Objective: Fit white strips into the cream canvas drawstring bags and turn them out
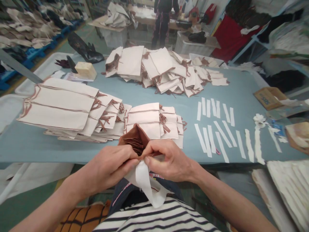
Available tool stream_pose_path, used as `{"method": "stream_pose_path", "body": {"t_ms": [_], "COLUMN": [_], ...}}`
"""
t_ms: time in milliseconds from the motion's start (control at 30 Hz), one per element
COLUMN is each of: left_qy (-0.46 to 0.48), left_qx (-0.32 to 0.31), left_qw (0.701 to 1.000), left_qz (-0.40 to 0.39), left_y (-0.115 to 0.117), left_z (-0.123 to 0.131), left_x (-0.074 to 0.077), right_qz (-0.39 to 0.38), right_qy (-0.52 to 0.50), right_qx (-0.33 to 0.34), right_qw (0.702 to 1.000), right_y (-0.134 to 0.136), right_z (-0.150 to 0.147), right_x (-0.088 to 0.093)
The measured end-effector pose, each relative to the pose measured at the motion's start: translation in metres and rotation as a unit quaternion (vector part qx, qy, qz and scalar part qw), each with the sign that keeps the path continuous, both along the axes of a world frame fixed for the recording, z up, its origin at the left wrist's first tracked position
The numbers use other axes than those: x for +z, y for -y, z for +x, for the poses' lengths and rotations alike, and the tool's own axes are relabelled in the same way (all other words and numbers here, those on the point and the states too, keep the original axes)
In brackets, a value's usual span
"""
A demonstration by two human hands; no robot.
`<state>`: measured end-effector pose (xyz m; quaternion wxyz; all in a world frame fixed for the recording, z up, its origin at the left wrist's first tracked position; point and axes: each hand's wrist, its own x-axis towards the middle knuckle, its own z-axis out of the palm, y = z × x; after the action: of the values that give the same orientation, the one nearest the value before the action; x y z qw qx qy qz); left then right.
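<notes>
My left hand and my right hand meet at the table's near edge, both closed on a brown pouch with brown cords showing in its open mouth. A white strip hangs down from between my fingers. Just beyond the pouch lies a small stack of cream drawstring bags with brown cords.
A long fanned stack of cream bags lies left on the blue-grey table, and a loose heap of bags at the back. White paper strips lie to the right. A tan block sits back left. A person stands far off.
</notes>
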<state>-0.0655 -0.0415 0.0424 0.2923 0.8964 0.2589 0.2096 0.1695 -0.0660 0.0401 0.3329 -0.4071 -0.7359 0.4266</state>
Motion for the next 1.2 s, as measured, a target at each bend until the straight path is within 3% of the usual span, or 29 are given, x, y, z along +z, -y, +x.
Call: {"method": "stream_pose_path", "body": {"t_ms": [100,167,267,400,467,533,633,733,800,900,1033,1200], "left_qy": [-0.020,-0.018,-0.008,-0.013,0.012,0.052,0.114,0.175,0.179,0.123,0.084,0.097], "left_qx": [0.005,0.023,0.050,0.017,0.007,0.010,0.004,0.006,0.021,0.020,0.000,0.016], "left_qw": [0.996,0.994,0.994,0.999,1.000,0.999,0.979,0.931,0.916,0.928,0.947,0.953], "left_qz": [-0.086,-0.102,-0.094,-0.030,0.018,0.000,-0.167,-0.319,-0.359,-0.352,-0.310,-0.287], "left_y": [-0.004,-0.004,0.001,0.018,0.028,0.037,0.039,0.030,0.022,0.014,0.010,0.004], "left_z": [0.002,0.007,0.013,0.020,0.023,0.026,0.029,0.028,0.025,0.016,0.008,0.011], "left_x": [0.007,0.011,0.013,0.011,0.010,0.008,0.006,0.005,0.004,0.001,0.003,0.010], "right_qz": [0.105,0.148,0.201,0.238,0.212,0.165,0.031,-0.127,-0.180,-0.197,-0.193,-0.120], "right_qy": [0.043,0.073,0.125,0.194,0.202,0.165,0.006,-0.125,-0.150,-0.142,-0.113,-0.067], "right_qx": [0.018,0.031,0.042,0.082,0.119,0.149,0.194,0.220,0.209,0.186,0.198,0.176], "right_qw": [0.993,0.986,0.971,0.948,0.949,0.961,0.981,0.959,0.949,0.952,0.954,0.975], "right_y": [-0.003,-0.002,0.005,0.021,0.025,0.023,0.007,-0.013,-0.023,-0.028,-0.029,-0.030], "right_z": [0.005,0.006,0.007,0.012,0.017,0.021,0.024,0.023,0.024,0.027,0.031,0.014], "right_x": [0.000,0.004,0.013,0.024,0.025,0.021,0.009,-0.007,-0.014,-0.018,-0.009,0.000]}}
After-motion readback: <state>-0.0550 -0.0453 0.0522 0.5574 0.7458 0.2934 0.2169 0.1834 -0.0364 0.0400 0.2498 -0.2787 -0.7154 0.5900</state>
